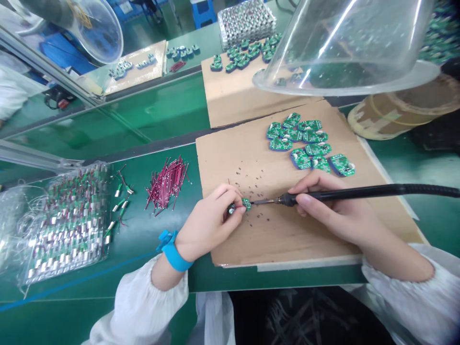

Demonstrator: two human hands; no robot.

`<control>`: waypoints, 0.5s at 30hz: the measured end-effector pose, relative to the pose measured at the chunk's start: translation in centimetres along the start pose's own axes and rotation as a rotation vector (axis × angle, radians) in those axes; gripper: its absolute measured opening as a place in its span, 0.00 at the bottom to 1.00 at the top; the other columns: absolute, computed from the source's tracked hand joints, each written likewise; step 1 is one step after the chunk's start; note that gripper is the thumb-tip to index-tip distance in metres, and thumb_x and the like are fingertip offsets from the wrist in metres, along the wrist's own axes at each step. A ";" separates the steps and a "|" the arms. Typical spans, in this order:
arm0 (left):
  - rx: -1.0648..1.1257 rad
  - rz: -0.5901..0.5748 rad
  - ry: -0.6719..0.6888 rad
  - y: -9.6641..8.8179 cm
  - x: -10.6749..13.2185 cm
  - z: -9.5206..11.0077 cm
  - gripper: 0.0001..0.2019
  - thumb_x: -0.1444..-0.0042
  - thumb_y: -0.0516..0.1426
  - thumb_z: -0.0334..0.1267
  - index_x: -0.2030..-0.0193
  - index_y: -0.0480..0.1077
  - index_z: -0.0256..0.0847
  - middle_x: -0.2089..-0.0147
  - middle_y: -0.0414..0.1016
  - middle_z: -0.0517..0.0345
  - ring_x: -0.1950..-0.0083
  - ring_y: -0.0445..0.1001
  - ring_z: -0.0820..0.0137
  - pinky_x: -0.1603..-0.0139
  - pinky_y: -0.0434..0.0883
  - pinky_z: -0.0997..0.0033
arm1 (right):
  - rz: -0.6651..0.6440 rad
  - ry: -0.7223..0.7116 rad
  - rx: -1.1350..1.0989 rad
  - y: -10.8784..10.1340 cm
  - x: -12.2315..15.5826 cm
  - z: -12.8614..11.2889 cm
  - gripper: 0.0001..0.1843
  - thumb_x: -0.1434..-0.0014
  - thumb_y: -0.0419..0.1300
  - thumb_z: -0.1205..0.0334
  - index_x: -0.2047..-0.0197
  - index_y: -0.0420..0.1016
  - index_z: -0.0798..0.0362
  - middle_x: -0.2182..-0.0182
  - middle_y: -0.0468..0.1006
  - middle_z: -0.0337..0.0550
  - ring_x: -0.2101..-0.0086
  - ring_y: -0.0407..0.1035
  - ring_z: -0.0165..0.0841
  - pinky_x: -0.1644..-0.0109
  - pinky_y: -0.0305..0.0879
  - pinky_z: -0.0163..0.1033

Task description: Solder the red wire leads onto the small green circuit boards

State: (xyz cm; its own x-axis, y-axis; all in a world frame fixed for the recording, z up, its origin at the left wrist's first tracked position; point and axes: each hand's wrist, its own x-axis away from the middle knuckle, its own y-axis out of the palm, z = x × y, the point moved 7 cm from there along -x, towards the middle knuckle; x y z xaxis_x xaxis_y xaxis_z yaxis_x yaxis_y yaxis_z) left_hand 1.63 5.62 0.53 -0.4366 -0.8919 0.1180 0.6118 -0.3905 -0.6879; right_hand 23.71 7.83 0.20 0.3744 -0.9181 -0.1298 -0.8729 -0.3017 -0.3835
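My left hand, with a blue band at its wrist, pinches a small green circuit board over the cardboard sheet. A thin red wire sticks up by the fingers; whether it is held there I cannot tell. From the right, my right hand grips a black-handled soldering iron like a pen. Its tip reaches the board's right edge and seems to touch it. Several green circuit boards lie farther back on the cardboard. Dark specks dot the cardboard around the held board.
Left of the cardboard lies a pile of red wires. Beyond it sits a clear tray packed with small wired parts, some loose beside it. A clear plastic hood overhangs the back right, above a cardboard tube.
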 end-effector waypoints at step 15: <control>0.027 0.004 -0.007 -0.1 0.1 -0.1 0.03 0.32 0.54 0.33 0.59 0.67 0.42 0.51 0.72 0.57 0.59 0.71 0.70 0.60 0.68 0.67 | 0.248 0.059 -0.305 -1.1 0.7 0.6 0.03 0.31 0.62 0.59 0.56 0.73 0.47 0.75 0.75 0.36 0.74 0.70 0.31 0.66 0.64 0.40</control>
State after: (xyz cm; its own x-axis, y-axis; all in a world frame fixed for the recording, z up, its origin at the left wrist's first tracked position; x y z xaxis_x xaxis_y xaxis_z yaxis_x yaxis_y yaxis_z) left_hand 1.44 5.56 0.56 -0.4294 -0.8951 0.1199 0.6312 -0.3924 -0.6691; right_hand 25.13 7.70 -0.04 0.1297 -0.9832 -0.1282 -0.9908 -0.1233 -0.0565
